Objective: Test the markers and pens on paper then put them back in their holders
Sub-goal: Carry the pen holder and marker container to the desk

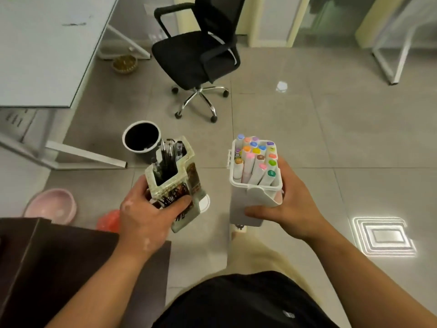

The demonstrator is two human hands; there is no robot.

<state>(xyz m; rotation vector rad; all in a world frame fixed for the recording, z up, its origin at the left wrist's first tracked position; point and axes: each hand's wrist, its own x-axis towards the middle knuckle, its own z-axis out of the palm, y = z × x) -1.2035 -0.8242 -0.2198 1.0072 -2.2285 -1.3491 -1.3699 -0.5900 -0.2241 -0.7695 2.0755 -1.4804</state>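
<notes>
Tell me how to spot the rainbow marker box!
Start at the black office chair and look below it. The right hand holds a plain white box of markers; their colourful caps set it apart from the patterned holder of dark pens in the left hand.

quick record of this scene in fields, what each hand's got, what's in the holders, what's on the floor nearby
left grip: holds the pen holder, patterned, low on its body
pen holder contents: dark pens, standing
right grip: holds the marker box, white, thumb across its front
marker box contents: markers, coloured caps up
loose items: no pen or marker out of its holder, no paper in view
floor: black bin, office chair, pink bowl
far left: white desk
</notes>
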